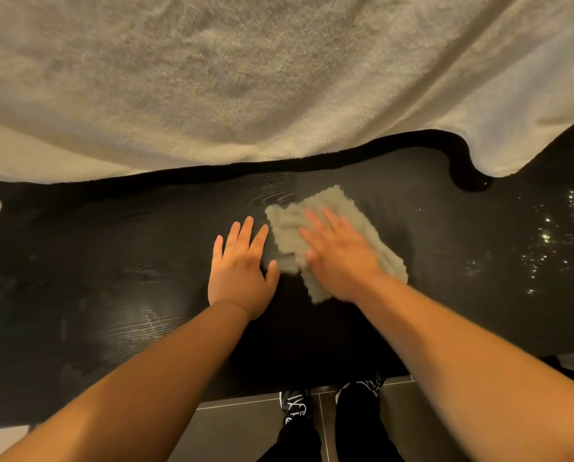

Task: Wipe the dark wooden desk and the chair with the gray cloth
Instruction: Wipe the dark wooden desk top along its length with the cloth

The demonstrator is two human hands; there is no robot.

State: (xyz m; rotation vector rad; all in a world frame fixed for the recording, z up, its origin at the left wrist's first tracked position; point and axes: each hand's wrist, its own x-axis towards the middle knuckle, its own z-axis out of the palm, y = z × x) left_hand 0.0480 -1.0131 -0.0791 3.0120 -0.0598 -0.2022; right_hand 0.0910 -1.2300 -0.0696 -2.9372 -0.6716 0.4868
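My r. hand (340, 251) presses flat, fingers straight, on gray cloth (330, 200); l. hand (240, 268) splayed flat on bench (112, 261) just beside. I'd sweep w/ even pressure, overlapping passes.

1. The table (112, 295) is dark, near-black wood with fine grain lines showing. Its finish has a soft sheen that catches light in pale patches.
2. Bright glinting specks (545, 235) dot its right part.
3. The gray cloth (332, 201) is soft, matt fabric with a ridged, waffle-like weave.
4. The pale fabric (245, 78) above is matt, with a nubby, towel-like pile.
5. The floor (239, 428) is dark, smooth tile with thin pale joints.
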